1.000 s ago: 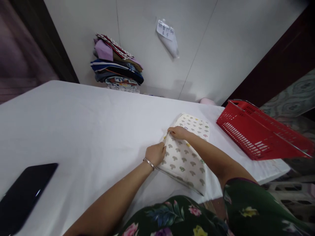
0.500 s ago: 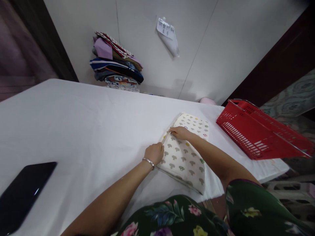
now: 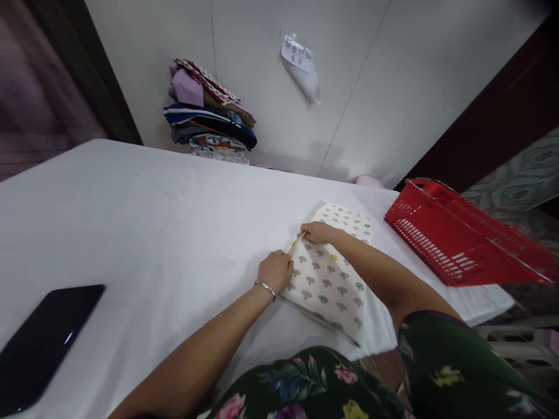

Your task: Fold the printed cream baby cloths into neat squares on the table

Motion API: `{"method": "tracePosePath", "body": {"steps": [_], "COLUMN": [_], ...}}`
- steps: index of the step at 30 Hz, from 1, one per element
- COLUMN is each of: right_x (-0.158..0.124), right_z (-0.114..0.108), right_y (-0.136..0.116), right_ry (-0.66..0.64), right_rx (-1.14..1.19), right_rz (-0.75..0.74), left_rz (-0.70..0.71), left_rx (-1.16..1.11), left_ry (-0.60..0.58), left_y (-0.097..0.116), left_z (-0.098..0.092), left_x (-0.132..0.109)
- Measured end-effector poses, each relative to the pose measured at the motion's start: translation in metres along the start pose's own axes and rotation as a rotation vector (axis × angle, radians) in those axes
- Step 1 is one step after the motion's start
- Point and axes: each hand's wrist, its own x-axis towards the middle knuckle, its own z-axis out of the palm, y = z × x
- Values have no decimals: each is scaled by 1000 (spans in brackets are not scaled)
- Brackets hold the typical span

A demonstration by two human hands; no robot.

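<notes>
A folded white cloth (image 3: 327, 285) printed with grey, green and yellow mushrooms lies near the table's right front edge. My left hand (image 3: 276, 270), with a silver bangle at the wrist, is closed on the cloth's left edge. Slightly farther from me, my right hand (image 3: 318, 232) pinches the same edge between thumb and fingers. That edge is lifted a little between the two hands. My right forearm crosses over the cloth and hides part of its right side.
A red plastic basket (image 3: 458, 233) with metal handles stands at the table's right end. A black phone (image 3: 48, 343) lies at the left front of the white-covered table (image 3: 152, 233). Behind it rises a stack of folded clothes (image 3: 213, 113) by the wall.
Both hands keep hold of the cloth's left edge with hardly any movement. The whole view has shifted very slightly.
</notes>
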Motion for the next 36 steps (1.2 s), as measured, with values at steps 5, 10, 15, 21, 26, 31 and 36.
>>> {"method": "tracePosePath", "body": {"steps": [5,10,15,21,26,31,36], "right_x": [-6,-15,-18,-16,-12,-6,5], "right_z": [1,7,12,13,8,-4,-13], "right_y": [6,9,10,8,2,-3,1], "right_ry": [43,101,157,157,86,-13,-105], "right_rx": [8,67,135,133,122,61,17], "right_rz": [-22,-9,2,23,2,1,66], "left_rz": [-27,-83,-105,-42,22,122,214], "left_rx": [-66,-118,-143,-7,76,117,87], "left_ry": [-62,-129,-151,-21,50,94,53], "left_y": [1,1,-1,3,5,7,13], "left_z": [-4,-8,-7,-9,-6,-4,-10], "left_x": [2,4,5,1,-4,-6,-10]}}
